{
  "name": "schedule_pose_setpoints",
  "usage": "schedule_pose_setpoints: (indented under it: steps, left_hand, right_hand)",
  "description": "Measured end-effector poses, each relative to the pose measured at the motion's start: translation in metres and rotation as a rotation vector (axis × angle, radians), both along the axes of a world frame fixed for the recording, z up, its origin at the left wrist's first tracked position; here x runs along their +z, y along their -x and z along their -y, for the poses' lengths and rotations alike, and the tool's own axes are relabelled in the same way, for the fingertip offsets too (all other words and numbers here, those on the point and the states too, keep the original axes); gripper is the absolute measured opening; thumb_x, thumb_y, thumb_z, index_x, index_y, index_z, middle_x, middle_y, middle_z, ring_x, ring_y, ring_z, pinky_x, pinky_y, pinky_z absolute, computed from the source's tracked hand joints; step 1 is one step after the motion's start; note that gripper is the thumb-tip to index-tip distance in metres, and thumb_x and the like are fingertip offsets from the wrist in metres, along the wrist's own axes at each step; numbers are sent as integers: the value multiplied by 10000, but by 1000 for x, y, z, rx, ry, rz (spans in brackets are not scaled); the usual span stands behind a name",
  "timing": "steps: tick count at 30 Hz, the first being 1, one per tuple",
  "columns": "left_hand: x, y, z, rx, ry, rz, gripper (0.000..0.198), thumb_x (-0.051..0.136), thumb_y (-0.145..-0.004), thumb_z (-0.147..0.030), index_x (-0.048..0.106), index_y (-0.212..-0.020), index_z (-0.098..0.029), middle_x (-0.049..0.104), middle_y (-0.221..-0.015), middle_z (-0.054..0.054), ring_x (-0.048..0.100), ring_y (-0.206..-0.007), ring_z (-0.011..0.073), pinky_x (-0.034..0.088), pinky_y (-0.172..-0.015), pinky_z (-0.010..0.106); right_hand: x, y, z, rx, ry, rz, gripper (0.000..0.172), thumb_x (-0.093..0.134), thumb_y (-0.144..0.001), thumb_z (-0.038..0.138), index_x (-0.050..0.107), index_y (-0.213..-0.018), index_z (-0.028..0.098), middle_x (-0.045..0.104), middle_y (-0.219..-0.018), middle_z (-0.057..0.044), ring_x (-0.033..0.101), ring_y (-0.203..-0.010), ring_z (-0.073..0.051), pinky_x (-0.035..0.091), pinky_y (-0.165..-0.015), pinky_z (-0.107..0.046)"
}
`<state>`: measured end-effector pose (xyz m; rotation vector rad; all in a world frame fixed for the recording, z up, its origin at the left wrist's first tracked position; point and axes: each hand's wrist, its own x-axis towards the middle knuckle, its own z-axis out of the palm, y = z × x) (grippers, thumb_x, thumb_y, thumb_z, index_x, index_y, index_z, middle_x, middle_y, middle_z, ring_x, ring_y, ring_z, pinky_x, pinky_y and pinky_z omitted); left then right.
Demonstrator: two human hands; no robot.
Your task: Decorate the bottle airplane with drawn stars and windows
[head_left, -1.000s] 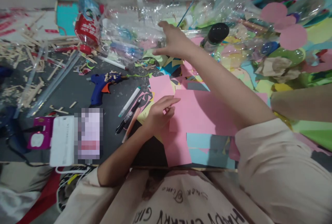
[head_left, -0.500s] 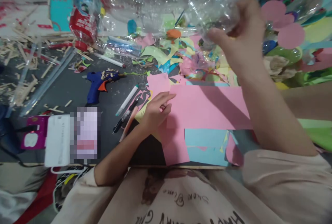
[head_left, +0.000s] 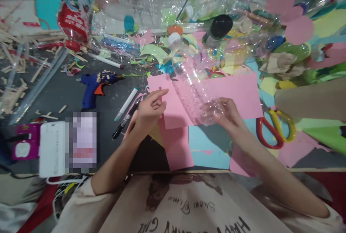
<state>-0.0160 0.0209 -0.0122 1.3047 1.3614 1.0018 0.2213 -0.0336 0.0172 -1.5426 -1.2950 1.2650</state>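
A clear plastic bottle (head_left: 190, 76) with a white cap lies slanted over a long pink paper strip (head_left: 238, 92), its cap pointing away from me. My right hand (head_left: 227, 114) is closed round the bottle's base. My left hand (head_left: 152, 108) is over the left end of the pink paper, index finger stretched out and the other fingers curled; nothing shows in it. Another pink sheet (head_left: 177, 150) and a light blue sheet (head_left: 209, 143) lie under the strip, toward the table's front edge.
To the left are a blue glue gun (head_left: 93, 85), a white marker (head_left: 126, 103), a black pen (head_left: 124, 121) and a phone (head_left: 84, 139). Red and yellow scissors (head_left: 275, 128) lie at right. Paper scraps (head_left: 155, 53) and plastic bottles fill the back.
My right hand has come down and toward me from the back, bringing the clear bottle over the pink strip. The strip's right end is tilted up more, and the scissors now show.
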Motion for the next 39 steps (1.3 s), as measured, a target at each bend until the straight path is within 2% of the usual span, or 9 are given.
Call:
schedule_pose_setpoints:
  steps: [5,8,10,13,18,24,28,33,39]
  left_hand:
    - [3,0,0,-7,-1,24,405,577,-695,-155,739,-1066,-169,571,-731,-20,315,-484,27,256,-424,157]
    - [5,-3,2,-21,7,33,409,576,-704,-125,731,-1079,-171,574,-751,-18,313,-486,25,261,-429,156]
    - [5,-4,2,-24,-1,33,403,575,-710,-95,730,-1075,-169,589,-779,-11,305,-480,19,258,-427,156]
    - [6,-5,3,-24,-21,7,401,575,-723,-51,729,-1073,-174,597,-792,-11,293,-470,15,255,-424,158]
    - [6,-4,2,-24,-47,-2,400,572,-747,-47,720,-1098,-169,568,-750,-24,304,-474,23,282,-437,165]
    - [1,5,1,21,-74,-60,381,608,-807,-160,692,-1176,-213,635,-776,-6,434,-517,54,402,-504,180]
    - [-8,6,0,-6,-117,33,435,529,-921,-336,565,-1346,-255,692,-1140,75,583,-608,76,510,-575,207]
    - [-9,4,1,-77,-211,-120,378,587,-914,-336,630,-1279,-249,678,-1221,72,656,-806,116,573,-744,240]
    - [-5,6,7,-205,-367,-262,401,536,-970,-341,568,-1362,-264,579,-1353,84,545,-1279,208,470,-1087,368]
  right_hand:
    - [1,11,12,65,43,159,504,563,-820,699,425,-1065,282,548,-984,-27,534,-744,-176,462,-570,-309]
    - [2,13,9,186,-71,247,519,532,-828,718,455,-1049,254,556,-992,-59,556,-839,-224,491,-695,-380]
    - [1,15,5,263,-177,260,428,511,-878,655,483,-1030,256,568,-1031,-76,568,-956,-257,495,-824,-437]
    - [-4,20,-5,245,-268,257,328,529,-916,535,472,-1101,270,560,-1164,-94,567,-1089,-270,489,-932,-479]
    - [-19,30,-22,256,-315,220,671,569,-878,582,291,-1425,310,389,-1471,-126,419,-1361,-320,389,-1102,-570]
    - [-29,35,-25,327,-354,187,634,527,-876,653,371,-1441,410,348,-1528,-76,323,-1445,-320,413,-1100,-587]
    - [-33,32,-26,348,-339,167,692,536,-857,678,331,-1471,434,299,-1584,-57,259,-1488,-333,382,-1126,-612]
    - [-39,31,-28,310,-382,118,732,532,-856,684,269,-1497,447,303,-1596,-41,269,-1498,-308,294,-1202,-579]
    - [-38,28,-27,338,-448,124,623,514,-915,599,290,-1487,493,276,-1612,-4,279,-1496,-280,324,-1191,-562]
